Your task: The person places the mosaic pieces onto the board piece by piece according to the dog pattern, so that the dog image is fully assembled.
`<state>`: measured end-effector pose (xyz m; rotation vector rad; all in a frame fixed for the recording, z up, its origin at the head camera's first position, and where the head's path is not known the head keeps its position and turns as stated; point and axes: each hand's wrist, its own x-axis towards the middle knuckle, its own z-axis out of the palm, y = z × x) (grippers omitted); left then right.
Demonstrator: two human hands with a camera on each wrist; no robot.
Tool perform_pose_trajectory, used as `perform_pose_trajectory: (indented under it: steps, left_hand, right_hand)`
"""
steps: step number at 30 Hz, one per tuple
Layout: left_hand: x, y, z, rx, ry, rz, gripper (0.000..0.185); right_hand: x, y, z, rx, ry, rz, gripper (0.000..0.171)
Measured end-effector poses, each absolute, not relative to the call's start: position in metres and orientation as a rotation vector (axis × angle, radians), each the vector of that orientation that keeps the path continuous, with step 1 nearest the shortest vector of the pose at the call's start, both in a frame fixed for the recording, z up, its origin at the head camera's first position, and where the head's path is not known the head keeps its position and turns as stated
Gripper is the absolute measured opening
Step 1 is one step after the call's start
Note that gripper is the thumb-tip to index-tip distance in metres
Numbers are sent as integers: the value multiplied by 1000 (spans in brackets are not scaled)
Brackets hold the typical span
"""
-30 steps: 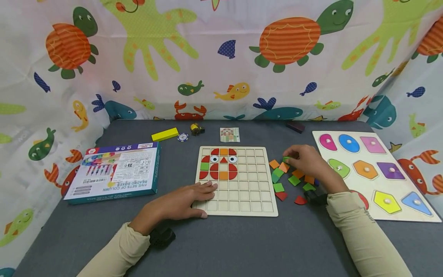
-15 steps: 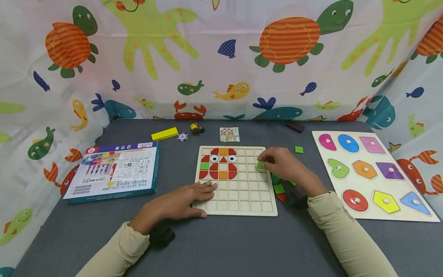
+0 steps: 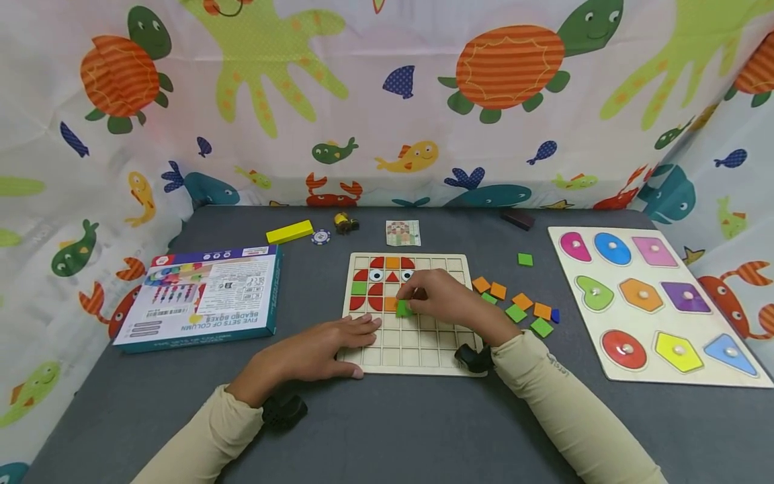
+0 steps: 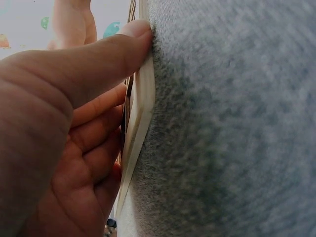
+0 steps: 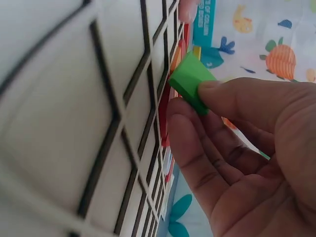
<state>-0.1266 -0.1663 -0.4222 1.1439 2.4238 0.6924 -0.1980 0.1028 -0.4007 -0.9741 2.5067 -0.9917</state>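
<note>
My right hand (image 3: 444, 302) pinches a green square tile (image 3: 403, 308) between thumb and fingers, over the middle of the wooden grid board (image 3: 417, 359). In the right wrist view the green tile (image 5: 190, 81) is tilted, one corner close to the grid. A pattern of red rounded pieces, orange squares, two eye pieces and a green square (image 3: 359, 288) fills the board's upper left; the right hand hides part of it. My left hand (image 3: 320, 349) rests with extended fingers on the board's lower left. In the left wrist view, its thumb (image 4: 113, 54) lies against the board's edge (image 4: 144, 89).
Loose orange and green tiles (image 3: 516, 312) lie right of the board, with one green tile (image 3: 525, 259) farther back. A knobbed shape puzzle (image 3: 650, 336) lies at right, a box (image 3: 199, 296) at left. Behind are a picture card (image 3: 402, 233), yellow block (image 3: 289, 232) and dark block (image 3: 517, 219).
My right hand has picked up the green tile from the loose pile and carried it left over the board. Another green tile now lies apart, farther back. The left hand stays put.
</note>
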Motion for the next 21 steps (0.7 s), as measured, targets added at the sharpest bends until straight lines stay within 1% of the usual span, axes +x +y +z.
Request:
perform_pose_trajectory:
  steps: [9,15,21]
  left_hand:
    - [-127,-166,-423,1141,2422,691,65]
    - [-128,-167,-422,1155,2416,703,65]
    - [-128,-167,-421,1143,2430,676,67]
  right_hand:
    - [-194,88,-407,-1058,2434,-994,17]
    - [-191,80,-406,-1011,2469,-945,16]
    - [-185,75,-405,-978,2510,-882,11]
